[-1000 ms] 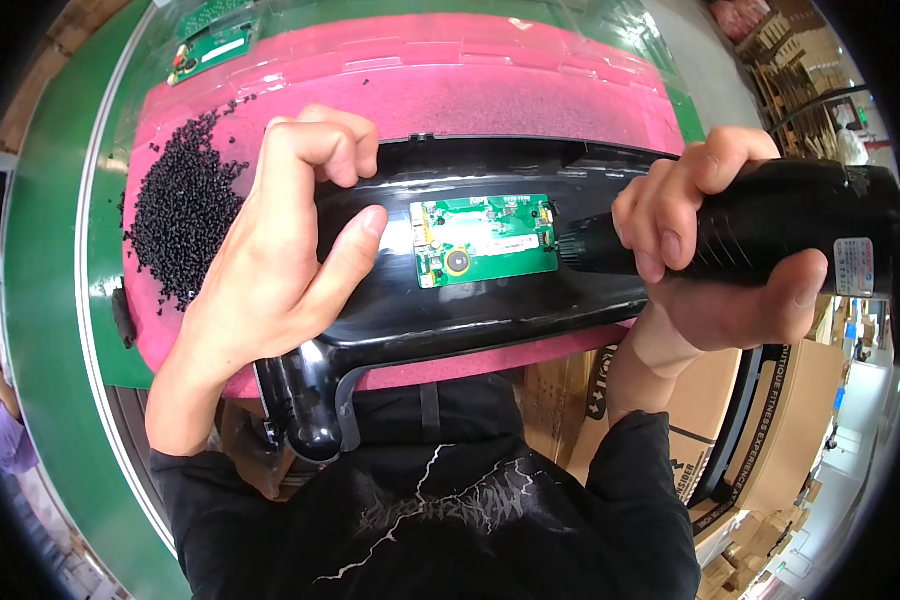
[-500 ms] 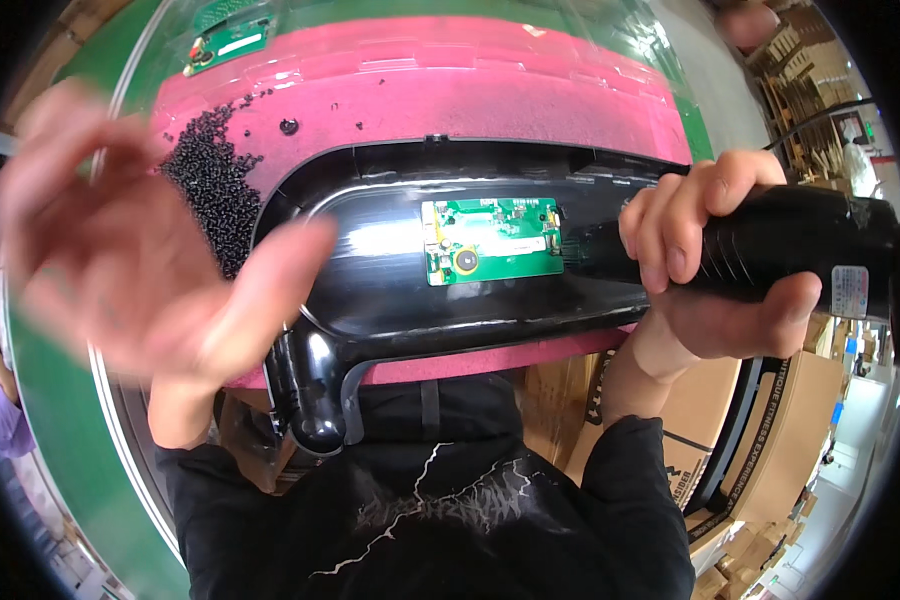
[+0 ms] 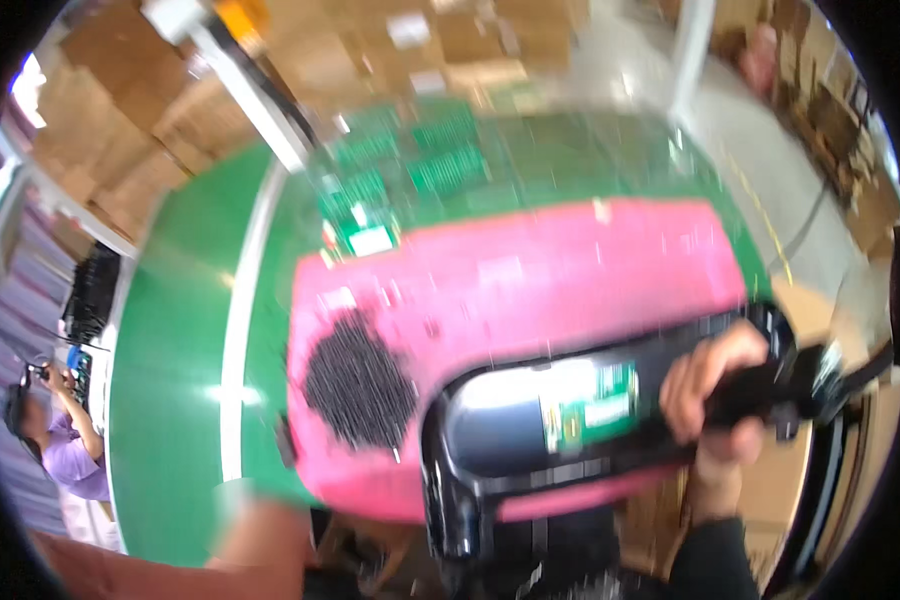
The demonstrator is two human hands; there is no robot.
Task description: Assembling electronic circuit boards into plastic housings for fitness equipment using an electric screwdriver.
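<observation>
Housing: I am looking at a long, glossy black plastic housing (image 3: 530,440) lying across the near edge of the pink mat (image 3: 530,280), one end hanging off toward me.
Board: a small green circuit board (image 3: 592,402) is sitting in the housing's hollow, right of middle — blurred, so I cannot tell whether it is fastened.
Handling: I am judging the shell to be light and stiff but slick, the sort that is marking easily; the board is the fragile part, so I am keeping clear of it.
Where to hold: I am favouring the thick right end or the outer rim, fingers wrapping the edge rather than pressing into the hollow.
Right hand: my right hand (image 3: 715,385) is wrapping closed around the housing's dark right end, fingers curled over the top — a firm, full grip as far as the blur is letting me read it.
Left hand: my left hand is not showing; only a blurred forearm (image 3: 270,545) is crossing the lower left edge, so its grip is out of view.
Pellets: a heap of small black pellets (image 3: 358,380) is lying on the mat just left of the housing, apart from it.
Table: the mat is resting on a green table (image 3: 175,400), with more green boards (image 3: 410,175) lying beyond it.
Surroundings: cardboard boxes (image 3: 170,90) are stacking up behind; another person (image 3: 65,440) is working at far left.
</observation>
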